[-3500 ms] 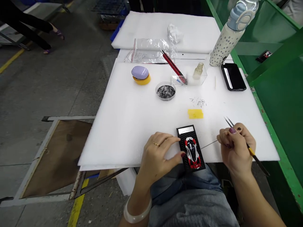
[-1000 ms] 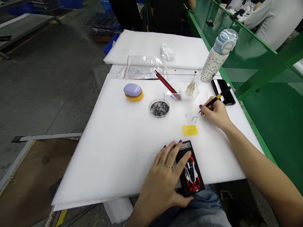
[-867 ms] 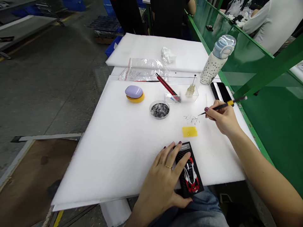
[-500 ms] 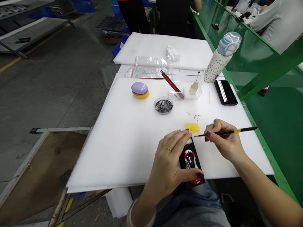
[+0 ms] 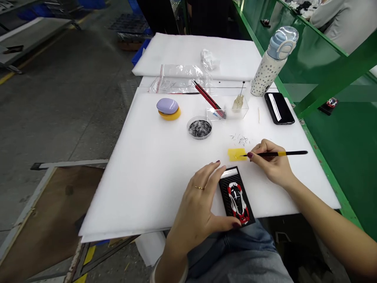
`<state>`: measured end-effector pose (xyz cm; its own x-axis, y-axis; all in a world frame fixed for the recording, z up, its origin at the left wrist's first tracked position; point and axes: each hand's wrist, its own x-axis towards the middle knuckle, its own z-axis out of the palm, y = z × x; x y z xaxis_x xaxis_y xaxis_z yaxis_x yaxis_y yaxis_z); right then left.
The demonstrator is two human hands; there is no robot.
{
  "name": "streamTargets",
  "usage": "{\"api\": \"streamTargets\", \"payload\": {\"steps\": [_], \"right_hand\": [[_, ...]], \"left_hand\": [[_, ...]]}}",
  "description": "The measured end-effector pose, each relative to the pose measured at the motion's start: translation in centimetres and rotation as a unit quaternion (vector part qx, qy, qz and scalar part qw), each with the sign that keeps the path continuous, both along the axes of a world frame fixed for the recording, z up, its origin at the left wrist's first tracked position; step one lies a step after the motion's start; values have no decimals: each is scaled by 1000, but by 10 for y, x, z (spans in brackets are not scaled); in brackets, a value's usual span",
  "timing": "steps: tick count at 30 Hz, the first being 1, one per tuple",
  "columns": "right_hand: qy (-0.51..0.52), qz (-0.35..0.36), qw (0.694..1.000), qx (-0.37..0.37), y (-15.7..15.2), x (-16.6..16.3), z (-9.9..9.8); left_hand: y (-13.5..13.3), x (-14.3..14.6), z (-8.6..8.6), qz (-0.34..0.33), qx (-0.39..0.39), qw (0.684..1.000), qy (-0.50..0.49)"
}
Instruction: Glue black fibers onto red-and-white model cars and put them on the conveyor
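Note:
My left hand [image 5: 197, 202] spans the left side of a model car's black base, fingertips at its upper left corner and thumb at the lower end. The small red, white and black model car [image 5: 237, 200] sits on that base, whose lower end reaches the table's near edge. Between the thumb and fingers of my right hand [image 5: 272, 163] is a thin black paintbrush [image 5: 296, 153] with a yellow band. Its fine tip is over a yellow patch [image 5: 235, 154], apparently at its surface; contact is hard to tell. Small dark slivers [image 5: 243, 140] lie scattered just beyond.
A round clear dish [image 5: 200, 128] holds fine black strands. Behind it are red-and-black tweezers [image 5: 209, 100] leaning in a clear box [image 5: 243, 114] with a small bottle [image 5: 238, 102]. A phone [image 5: 279, 109] and water bottle [image 5: 272, 65] stand right; a purple-and-yellow case [image 5: 167, 108] lies left.
My right hand has moved the brush tip from beside the base up to the yellow patch. My left fingers have shifted left, uncovering more of the car and base.

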<state>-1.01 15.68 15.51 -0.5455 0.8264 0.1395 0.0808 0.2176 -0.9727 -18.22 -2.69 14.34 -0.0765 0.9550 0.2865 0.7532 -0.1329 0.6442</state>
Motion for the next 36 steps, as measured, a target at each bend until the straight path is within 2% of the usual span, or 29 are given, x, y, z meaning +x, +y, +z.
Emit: {"api": "streamTargets", "payload": {"steps": [7,24,29,32,36], "right_hand": [[-36,19,999,21,-1,-2,-7],[-47,33,998,16,1,-5,-8],[23,31,999,-23,-5,-5,1],[102,16,993,-64,-26,-2,7],[186,-9,981,-55,-61,3,7]], "left_hand": [[-6,7,-9,-51,-24,989,136],[-2,10,-8,-61,-27,978,195],[-3,9,-4,-58,-22,987,151],[-5,7,2,-59,-23,995,72],[-6,10,5,-29,-10,999,-34]]}}
